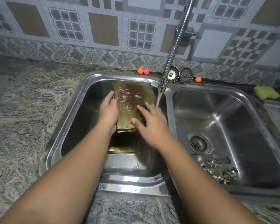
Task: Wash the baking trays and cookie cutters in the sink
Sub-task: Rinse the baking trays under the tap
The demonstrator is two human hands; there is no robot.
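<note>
Nearest us, the cookie cutters [220, 170] are lying in a wet heap at the front of the right basin [255, 135], just beside its drain. In the left basin [74, 126], a second tray [120, 150] is sitting flat on the bottom. Above it, the left hand [108, 110] is gripping the left edge of the baking tray [129, 97], holding it tilted. The right hand [150, 125] is lying flat on the tray's greasy face, fingers spread, grasping nothing. Water [158, 101] is running from the faucet [162, 84] onto that hand. Further back, two strainers [173, 74] are leaning against the wall.
</note>
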